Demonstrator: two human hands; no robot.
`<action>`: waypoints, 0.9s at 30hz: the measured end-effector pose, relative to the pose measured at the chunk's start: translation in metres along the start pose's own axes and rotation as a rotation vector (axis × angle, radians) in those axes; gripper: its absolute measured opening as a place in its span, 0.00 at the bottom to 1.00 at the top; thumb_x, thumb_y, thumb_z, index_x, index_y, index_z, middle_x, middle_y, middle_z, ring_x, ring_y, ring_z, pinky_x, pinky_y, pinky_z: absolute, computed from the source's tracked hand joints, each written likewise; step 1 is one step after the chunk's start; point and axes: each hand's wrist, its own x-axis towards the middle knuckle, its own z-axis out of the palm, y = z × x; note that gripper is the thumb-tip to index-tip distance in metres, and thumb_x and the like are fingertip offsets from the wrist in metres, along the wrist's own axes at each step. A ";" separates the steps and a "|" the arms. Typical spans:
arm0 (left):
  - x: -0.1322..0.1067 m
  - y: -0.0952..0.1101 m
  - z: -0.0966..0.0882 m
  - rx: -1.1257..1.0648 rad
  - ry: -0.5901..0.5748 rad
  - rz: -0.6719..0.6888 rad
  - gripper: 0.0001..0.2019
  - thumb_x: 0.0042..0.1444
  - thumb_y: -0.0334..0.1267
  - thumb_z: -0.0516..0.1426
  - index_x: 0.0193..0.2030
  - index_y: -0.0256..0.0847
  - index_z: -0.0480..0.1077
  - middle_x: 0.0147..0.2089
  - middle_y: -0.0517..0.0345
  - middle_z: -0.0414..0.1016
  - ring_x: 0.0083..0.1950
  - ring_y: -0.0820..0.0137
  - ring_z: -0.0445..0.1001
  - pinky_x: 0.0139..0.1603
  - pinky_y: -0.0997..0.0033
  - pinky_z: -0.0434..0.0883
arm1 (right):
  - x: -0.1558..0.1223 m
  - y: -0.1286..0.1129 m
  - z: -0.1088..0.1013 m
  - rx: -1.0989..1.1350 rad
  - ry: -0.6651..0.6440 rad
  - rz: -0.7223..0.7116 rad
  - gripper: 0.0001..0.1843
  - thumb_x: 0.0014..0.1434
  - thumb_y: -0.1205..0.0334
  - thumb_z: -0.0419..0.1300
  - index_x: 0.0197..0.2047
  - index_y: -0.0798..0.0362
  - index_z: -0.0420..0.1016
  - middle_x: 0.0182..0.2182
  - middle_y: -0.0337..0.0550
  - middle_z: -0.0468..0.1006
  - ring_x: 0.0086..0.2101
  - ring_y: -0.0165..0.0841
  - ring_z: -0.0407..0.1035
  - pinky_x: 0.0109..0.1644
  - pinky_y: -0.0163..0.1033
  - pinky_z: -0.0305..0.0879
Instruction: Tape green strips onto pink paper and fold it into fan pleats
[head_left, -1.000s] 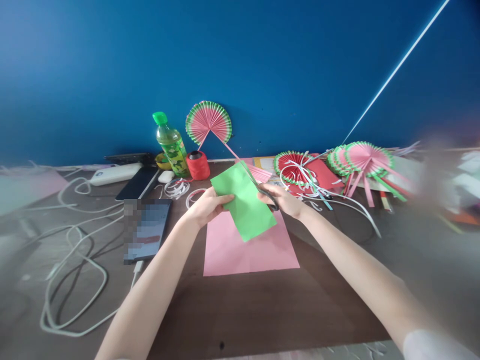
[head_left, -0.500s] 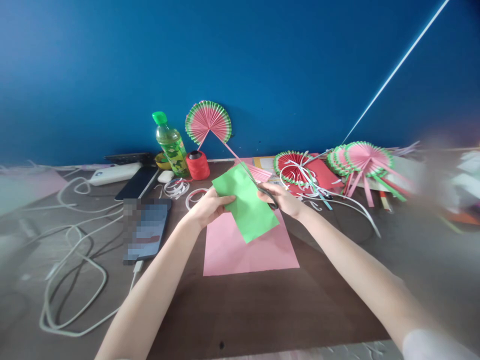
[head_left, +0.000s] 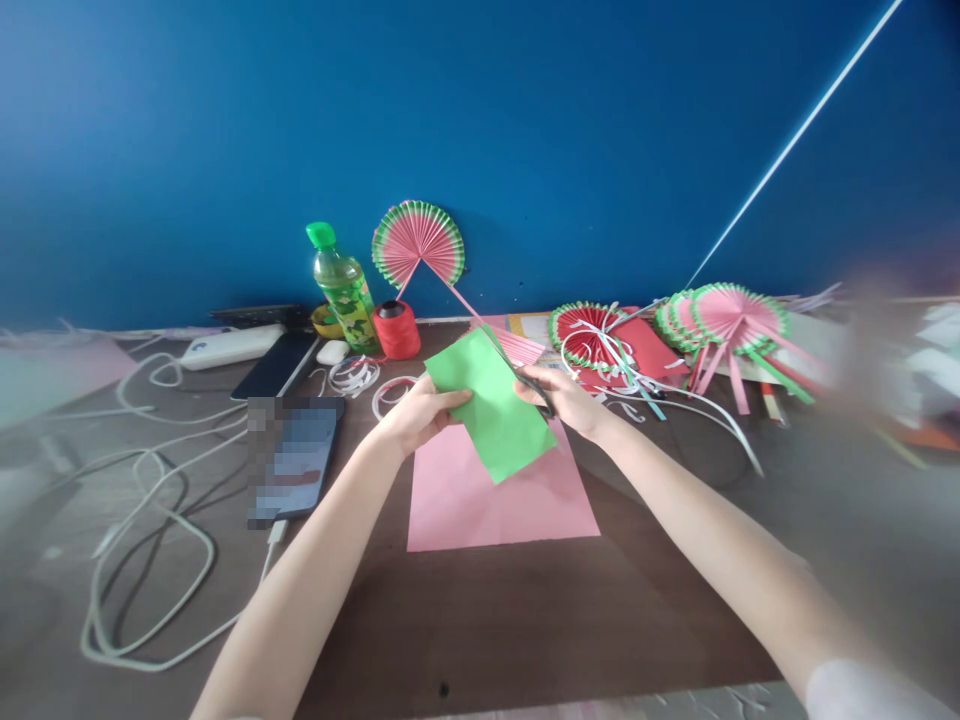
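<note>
A sheet of green paper (head_left: 491,415) is held up at a slant in the middle of the head view. My left hand (head_left: 426,412) is closed on its left edge, thumb on top and fingers underneath. In my right hand (head_left: 564,398) is a pair of scissors (head_left: 540,390), their blades along the paper's upper right edge; whether the blades are apart is too small to tell. Below the green paper, a larger pink sheet (head_left: 502,510) lies flat on the table, partly covered from view.
A watermelon-coloured paper fan (head_left: 418,245) stands against the blue wall. Beside it are a green-capped bottle (head_left: 345,295) and a red thread spool (head_left: 396,332). More folded fans (head_left: 724,315) lie at the right. Phone (head_left: 300,460) and looped white cables (head_left: 150,660) occupy the left.
Almost nothing differs. The scissors and the lower right part of the green paper have shifted very slightly; both hands keep their grip.
</note>
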 end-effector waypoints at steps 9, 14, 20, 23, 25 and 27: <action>-0.001 0.003 0.003 -0.016 0.024 -0.023 0.13 0.44 0.23 0.59 0.39 0.33 0.69 0.35 0.50 0.77 0.37 0.65 0.77 0.39 0.64 0.74 | -0.002 -0.004 0.000 -0.008 -0.004 0.013 0.12 0.47 0.55 0.64 0.31 0.55 0.70 0.24 0.33 0.64 0.26 0.24 0.57 0.30 0.31 0.53; -0.002 0.009 0.003 -0.064 0.088 -0.067 0.05 0.50 0.27 0.55 0.35 0.33 0.70 0.32 0.51 0.77 0.32 0.67 0.76 0.34 0.66 0.74 | -0.002 -0.003 -0.002 0.022 -0.018 0.035 0.14 0.49 0.53 0.62 0.30 0.54 0.67 0.19 0.31 0.61 0.19 0.22 0.55 0.22 0.31 0.48; -0.001 0.016 -0.002 -0.084 0.144 -0.025 0.08 0.51 0.27 0.53 0.37 0.34 0.70 0.31 0.52 0.78 0.30 0.67 0.76 0.33 0.65 0.74 | -0.004 -0.005 -0.007 0.021 -0.060 0.049 0.17 0.55 0.47 0.55 0.37 0.54 0.66 0.16 0.32 0.65 0.15 0.24 0.58 0.19 0.32 0.46; 0.002 0.018 -0.005 -0.157 0.231 0.004 0.09 0.51 0.27 0.53 0.40 0.35 0.70 0.33 0.55 0.78 0.32 0.69 0.76 0.34 0.68 0.74 | -0.003 -0.006 -0.008 -0.049 -0.020 0.036 0.19 0.56 0.49 0.54 0.45 0.54 0.66 0.17 0.32 0.65 0.18 0.25 0.59 0.22 0.32 0.49; 0.005 0.017 -0.006 -0.199 0.255 0.007 0.10 0.52 0.29 0.52 0.42 0.36 0.69 0.35 0.55 0.77 0.33 0.69 0.76 0.35 0.68 0.74 | -0.003 -0.005 -0.006 -0.102 0.017 0.013 0.19 0.55 0.51 0.56 0.46 0.54 0.66 0.20 0.33 0.66 0.22 0.26 0.62 0.26 0.33 0.54; 0.007 0.015 -0.007 -0.215 0.241 0.009 0.11 0.53 0.30 0.52 0.43 0.36 0.69 0.37 0.54 0.77 0.35 0.68 0.76 0.38 0.67 0.74 | -0.003 -0.004 -0.001 -0.159 0.067 -0.042 0.19 0.52 0.54 0.59 0.45 0.53 0.67 0.25 0.35 0.68 0.27 0.28 0.64 0.31 0.34 0.58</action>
